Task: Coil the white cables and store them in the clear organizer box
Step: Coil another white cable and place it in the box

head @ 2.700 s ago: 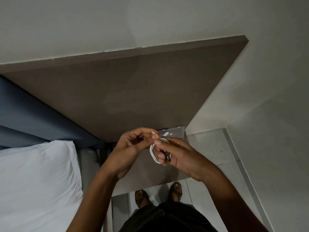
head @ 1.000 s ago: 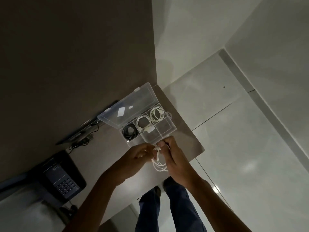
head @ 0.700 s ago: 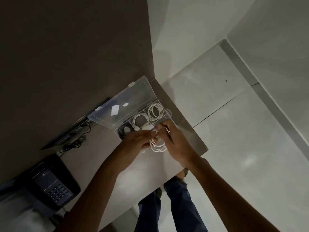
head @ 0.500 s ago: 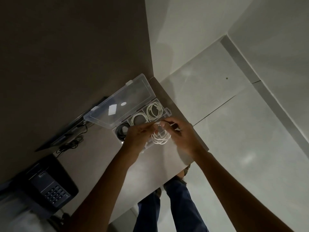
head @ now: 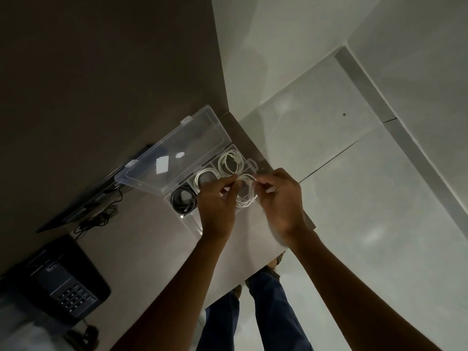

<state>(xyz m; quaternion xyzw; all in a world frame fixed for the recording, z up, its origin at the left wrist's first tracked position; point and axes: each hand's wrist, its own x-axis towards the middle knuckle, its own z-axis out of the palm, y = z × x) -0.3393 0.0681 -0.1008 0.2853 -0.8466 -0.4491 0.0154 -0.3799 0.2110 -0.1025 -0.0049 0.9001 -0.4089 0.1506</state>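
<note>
White cables, black cable

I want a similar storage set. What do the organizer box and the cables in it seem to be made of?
The organizer box looks like clear rigid plastic: see-through lid, moulded latch tab. The white cables and the black cable look rubbery-sheathed, holding smooth coils; exact material is unclear.

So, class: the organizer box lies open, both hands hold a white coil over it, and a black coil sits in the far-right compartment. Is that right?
Not quite. The head view shows the black coil in the left compartment of the organizer box; white coils fill the others. Both the left hand and right hand do hold the white coil.
</note>
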